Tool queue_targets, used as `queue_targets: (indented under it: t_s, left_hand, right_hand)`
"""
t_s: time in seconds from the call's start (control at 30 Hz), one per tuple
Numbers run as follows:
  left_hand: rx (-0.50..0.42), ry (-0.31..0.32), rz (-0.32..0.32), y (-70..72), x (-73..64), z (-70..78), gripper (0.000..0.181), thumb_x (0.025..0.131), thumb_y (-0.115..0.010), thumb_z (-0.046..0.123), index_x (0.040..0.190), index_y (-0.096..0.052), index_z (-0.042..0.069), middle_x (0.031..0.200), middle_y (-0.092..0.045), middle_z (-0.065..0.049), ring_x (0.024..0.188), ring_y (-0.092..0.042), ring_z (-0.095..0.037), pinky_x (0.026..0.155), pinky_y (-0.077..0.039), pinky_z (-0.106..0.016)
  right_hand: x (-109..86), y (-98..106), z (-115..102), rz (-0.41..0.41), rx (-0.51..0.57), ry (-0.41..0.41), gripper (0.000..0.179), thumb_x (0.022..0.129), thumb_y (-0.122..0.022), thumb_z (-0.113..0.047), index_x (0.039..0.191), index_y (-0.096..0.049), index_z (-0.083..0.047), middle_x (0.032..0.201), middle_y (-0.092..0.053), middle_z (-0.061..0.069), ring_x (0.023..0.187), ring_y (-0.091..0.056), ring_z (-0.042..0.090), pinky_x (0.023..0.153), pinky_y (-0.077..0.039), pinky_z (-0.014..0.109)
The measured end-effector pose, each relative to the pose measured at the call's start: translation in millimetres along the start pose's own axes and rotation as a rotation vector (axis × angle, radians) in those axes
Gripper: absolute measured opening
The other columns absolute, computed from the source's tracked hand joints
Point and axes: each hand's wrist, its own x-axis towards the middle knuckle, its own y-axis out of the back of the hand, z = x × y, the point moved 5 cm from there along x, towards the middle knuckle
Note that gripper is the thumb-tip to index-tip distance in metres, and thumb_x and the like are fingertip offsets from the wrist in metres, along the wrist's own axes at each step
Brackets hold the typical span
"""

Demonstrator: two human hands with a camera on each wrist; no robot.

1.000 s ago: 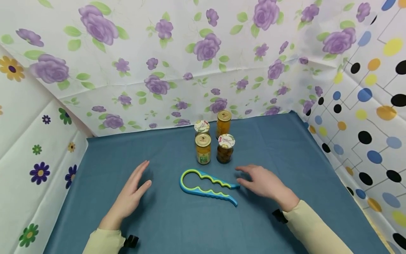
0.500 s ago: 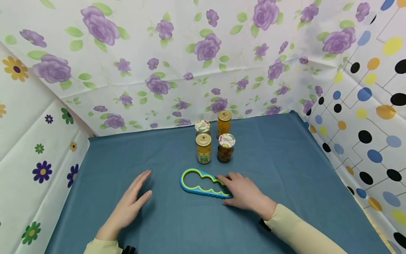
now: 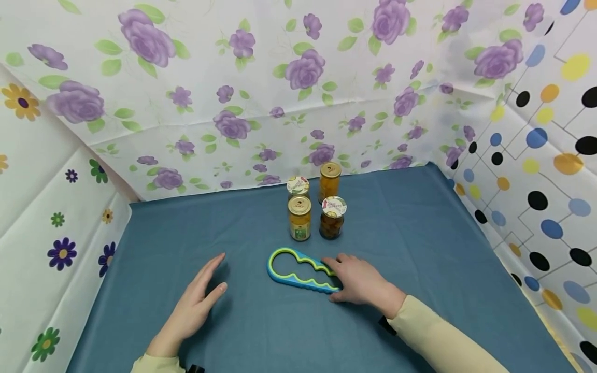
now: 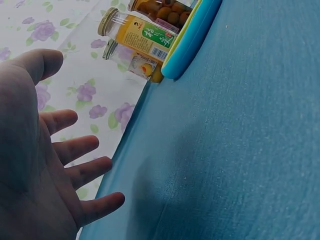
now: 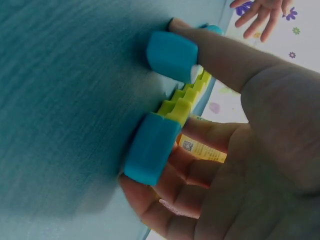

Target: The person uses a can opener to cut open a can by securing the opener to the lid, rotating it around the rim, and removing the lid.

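Observation:
A blue jar opener [image 3: 298, 282] with a yellow-green scalloped inner edge lies on the blue cloth, its loop pointing left. My right hand [image 3: 359, 282] grips the two handle ends from above, hiding them in the head view. Seen from the right wrist, the thumb [image 5: 220, 47] lies against one handle and the fingers curl against the other [image 5: 152, 150]. To the left, my left hand [image 3: 193, 305] hovers over the cloth with extended fingers and nothing in it. Behind the opener stand a gold-lidded yellow jar [image 3: 300, 225] and a dark jar [image 3: 331, 226] with a patterned lid.
Right behind those two are an orange jar [image 3: 329, 184] and another jar with a patterned lid [image 3: 297, 185], partly hidden. A purple-flowered sheet [image 3: 261, 103] hangs along the back edge. Patterned sheets also close off the left side and the right side [image 3: 536, 171].
My right hand has moved left and down from beside the jar opener onto its handles, drawing their ends closer together. The left hand has shifted only slightly.

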Motion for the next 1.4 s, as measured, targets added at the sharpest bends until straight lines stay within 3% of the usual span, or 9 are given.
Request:
queue_targets:
  t_s: [0.27, 0.53, 0.77, 1.03, 1.27, 1.4]
  left_hand:
    - [-0.011, 0.014, 0.001, -2.8, -1.0, 1.2, 0.062, 0.115, -0.054, 0.025, 0.17, -0.029, 0.012, 0.173, -0.029, -0.017, 0.156, -0.027, -0.048, 0.116, -0.028, -0.075]
    - [-0.018, -0.011, 0.01, -5.0, 1.4, 1.8, 0.062, 0.114, -0.055, 0.022, 0.17, -0.029, 0.015, 0.171, -0.034, -0.016, 0.153, -0.036, -0.045, 0.114, -0.032, -0.073]
    - [-0.023, -0.02, 0.001, -7.4, 0.8, 2.2, 0.062, 0.114, -0.055, 0.021, 0.17, -0.028, 0.013, 0.17, -0.035, -0.018, 0.151, -0.04, -0.046, 0.112, -0.036, -0.074]
    - [-0.036, -0.012, 0.002, -6.9, 0.4, 0.5, 0.062, 0.115, -0.055, 0.022, 0.17, -0.028, 0.015, 0.17, -0.036, -0.017, 0.15, -0.041, -0.043, 0.111, -0.035, -0.074]
    - [-0.032, -0.01, 0.011, -7.3, -0.9, -0.4, 0.062, 0.114, -0.055, 0.022, 0.17, -0.028, 0.015, 0.169, -0.038, -0.016, 0.15, -0.043, -0.041, 0.11, -0.037, -0.073]
    - [-0.031, -0.015, 0.02, -7.3, -0.5, 0.1, 0.062, 0.114, -0.055, 0.022, 0.17, -0.028, 0.018, 0.168, -0.039, -0.015, 0.149, -0.044, -0.04, 0.109, -0.038, -0.072]
  right_hand:
    - [-1.5, -4, 4, -0.086, 0.048, -0.016, 0.086, 0.081, -0.089, -0.038, 0.156, -0.055, -0.017, 0.122, -0.064, 0.005, 0.095, -0.062, 0.018, 0.077, -0.054, 0.04]
    - [-0.7, -6, 3, -0.118, 0.138, -0.07, 0.083, 0.085, -0.085, -0.022, 0.159, -0.048, -0.006, 0.149, -0.059, 0.018, 0.126, -0.064, 0.036, 0.098, -0.055, 0.052]
    - [-2.6, -13, 5, -0.026, 0.134, -0.045, 0.069, 0.087, -0.069, 0.003, 0.153, -0.053, -0.008, 0.144, -0.064, 0.014, 0.125, -0.065, 0.033, 0.1, -0.054, 0.056]
    - [-2.0, -14, 10, 0.078, 0.045, 0.025, 0.063, 0.081, -0.068, 0.003, 0.141, -0.063, -0.012, 0.119, -0.073, 0.004, 0.102, -0.069, 0.025, 0.085, -0.053, 0.051]
    - [-4.0, 2, 11, 0.138, 0.183, 0.122, 0.057, 0.08, -0.085, -0.014, 0.134, -0.066, -0.017, 0.088, -0.062, -0.013, 0.078, -0.056, 0.011, 0.08, -0.046, 0.045]
    - [-5.6, 25, 13, 0.224, 0.285, 0.194, 0.058, 0.08, -0.085, -0.013, 0.135, -0.064, -0.018, 0.084, -0.056, -0.016, 0.077, -0.052, 0.01, 0.082, -0.042, 0.043]
